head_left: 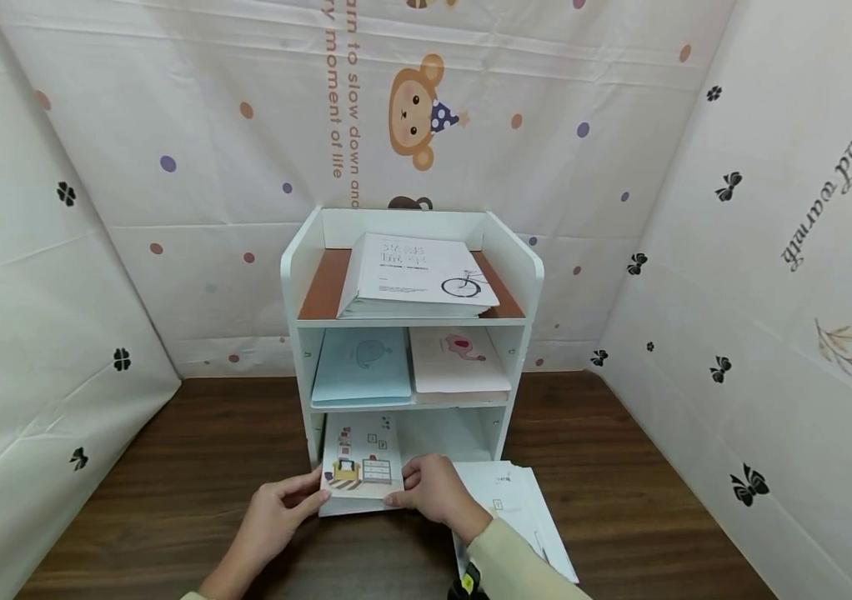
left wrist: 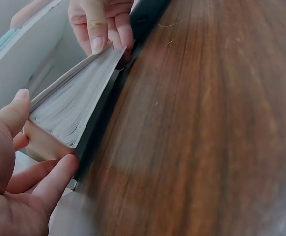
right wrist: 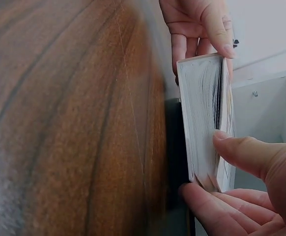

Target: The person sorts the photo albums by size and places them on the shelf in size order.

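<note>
A thick notebook (head_left: 361, 454), its pale cover printed with small furniture drawings, lies in the left part of the bottom shelf, its near end sticking out past the front edge. My left hand (head_left: 268, 518) grips its left near corner, thumb on top and fingers beneath. At the opposite corner my right hand (head_left: 437, 496) holds it the same way. The page edges (right wrist: 199, 113) face outward between both hands in the right wrist view. Beside my right wrist, more white notebooks (head_left: 497, 500) lie on the table, partly covered by the forearm.
The white shelf unit (head_left: 291, 283) stands against a printed cloth backdrop. Its top level carries a stack of white notebooks with a bicycle cover (head_left: 418, 275). On the middle level sit blue notebooks (head_left: 362, 362) and pink notebooks (head_left: 459, 362). Dark wooden table (head_left: 193, 467) surrounds the unit.
</note>
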`<move>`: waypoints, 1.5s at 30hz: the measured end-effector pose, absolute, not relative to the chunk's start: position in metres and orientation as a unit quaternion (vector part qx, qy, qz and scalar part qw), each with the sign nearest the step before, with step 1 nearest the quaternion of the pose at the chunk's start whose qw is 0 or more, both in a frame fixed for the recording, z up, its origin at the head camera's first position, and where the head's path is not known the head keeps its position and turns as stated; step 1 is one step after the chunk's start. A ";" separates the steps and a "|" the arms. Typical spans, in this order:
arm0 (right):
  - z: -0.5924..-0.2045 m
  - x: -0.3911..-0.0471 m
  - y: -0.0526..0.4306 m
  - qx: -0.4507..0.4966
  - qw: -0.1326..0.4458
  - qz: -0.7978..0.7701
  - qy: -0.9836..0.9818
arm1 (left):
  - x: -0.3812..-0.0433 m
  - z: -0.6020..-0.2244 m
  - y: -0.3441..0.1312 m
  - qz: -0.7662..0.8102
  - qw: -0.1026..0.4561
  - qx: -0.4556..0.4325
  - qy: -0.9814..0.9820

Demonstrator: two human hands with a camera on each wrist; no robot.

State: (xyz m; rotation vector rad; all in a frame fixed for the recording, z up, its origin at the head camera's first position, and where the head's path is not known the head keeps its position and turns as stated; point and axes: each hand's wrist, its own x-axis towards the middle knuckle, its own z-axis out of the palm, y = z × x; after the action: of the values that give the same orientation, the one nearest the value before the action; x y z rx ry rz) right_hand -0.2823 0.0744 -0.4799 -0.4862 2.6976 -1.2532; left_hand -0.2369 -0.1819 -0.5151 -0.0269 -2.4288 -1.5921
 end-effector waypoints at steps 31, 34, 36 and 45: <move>-0.476 -0.301 0.067 -0.149 0.079 -0.421 0.891 | -0.253 -0.511 -0.181 -0.444 0.205 0.012 -0.872; -0.476 -0.302 0.067 -0.152 0.076 -0.420 0.892 | -0.253 -0.511 -0.180 -0.438 0.211 0.015 -0.874; -0.477 -0.302 0.067 -0.156 0.074 -0.416 0.893 | -0.253 -0.511 -0.180 -0.435 0.216 0.016 -0.874; -0.472 -0.297 0.067 -0.165 0.075 -0.404 0.897 | -0.246 -0.507 -0.185 -0.413 0.211 -0.014 -0.886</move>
State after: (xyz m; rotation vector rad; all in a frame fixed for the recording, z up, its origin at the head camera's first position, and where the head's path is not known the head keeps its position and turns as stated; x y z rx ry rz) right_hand -0.2969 0.0675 -0.4723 -0.4945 2.6888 -1.2119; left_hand -0.2457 -0.1854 -0.5070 -0.0394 -2.4612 -1.1476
